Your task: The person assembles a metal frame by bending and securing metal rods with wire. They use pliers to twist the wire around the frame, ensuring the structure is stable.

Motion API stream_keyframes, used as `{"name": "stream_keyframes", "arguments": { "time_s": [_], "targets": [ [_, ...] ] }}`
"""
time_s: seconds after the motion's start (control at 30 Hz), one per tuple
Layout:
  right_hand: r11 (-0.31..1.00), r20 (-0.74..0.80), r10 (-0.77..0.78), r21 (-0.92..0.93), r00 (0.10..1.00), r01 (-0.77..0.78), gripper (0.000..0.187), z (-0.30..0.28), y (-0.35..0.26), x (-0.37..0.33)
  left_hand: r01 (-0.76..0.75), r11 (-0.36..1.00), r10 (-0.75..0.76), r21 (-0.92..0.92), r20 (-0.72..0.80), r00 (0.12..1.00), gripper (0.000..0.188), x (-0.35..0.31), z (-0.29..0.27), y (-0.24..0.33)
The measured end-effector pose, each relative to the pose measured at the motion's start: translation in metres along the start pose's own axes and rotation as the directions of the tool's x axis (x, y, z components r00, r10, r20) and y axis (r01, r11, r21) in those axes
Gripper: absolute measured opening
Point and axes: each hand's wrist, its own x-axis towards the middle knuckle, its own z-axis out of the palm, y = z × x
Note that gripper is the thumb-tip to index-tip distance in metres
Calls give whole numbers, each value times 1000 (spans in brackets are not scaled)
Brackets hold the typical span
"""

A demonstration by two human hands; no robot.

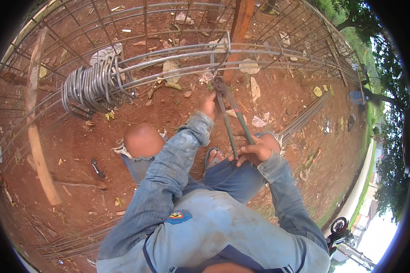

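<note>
step in hand: tying or twisting a wire joint on the rebar cage (177, 57); the tool's head sits where the long bars meet a stirrup near the cage's middle, so this looks like the tightening stage of one tie
tool: long-handled pincers (228, 113), green-tinted handles, head up at the bars, handles running down toward the person's lap
right hand (255, 150): fingers wrapped around the lower ends of both handles, squeezing them near together; it rests just above the right knee
left hand (208, 105): raised beside the upper part of the pincers, just under the head; fingers curled, but whether they pinch a tie wire or merely steady the tool I cannot tell
where the joint lies: at the pincer head (219, 84), just above the left fingers and well apart from the right ones
stirrup bundle (95, 86): a stack of bent rings threaded on the bars toward the cage's left end, untouched
next move, as a judgement: it calls for a firm hold on the handles and a turn of the head about the joint, with the left fingers kept out of the pincer head
ground: red soil (77, 145) with dry leaves; a wooden plank (36, 150) lies along the left
</note>
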Motion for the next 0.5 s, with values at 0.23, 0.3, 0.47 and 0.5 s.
{"name": "stream_keyframes", "arguments": {
  "time_s": [0.23,0.3,0.47,0.5],
  "targets": [
    [998,47,-25,60,999,22,38,15,-12,8,122,987,-143,-100,-231,963,33,-7,22,12],
    [1000,13,-22,-13,1000,23,37,11,-15,7,123,990,-136,-63,-276,951,32,-6,28,13],
    [999,-81,-32,-26,996,30,38,-15,-9,5,96,995,-100,-29,-299,949,26,-5,29,10],
    [999,-53,-31,41,998,33,39,-13,-12,4,105,994,-110,-33,-286,952,25,-5,24,10]
  ]
}}
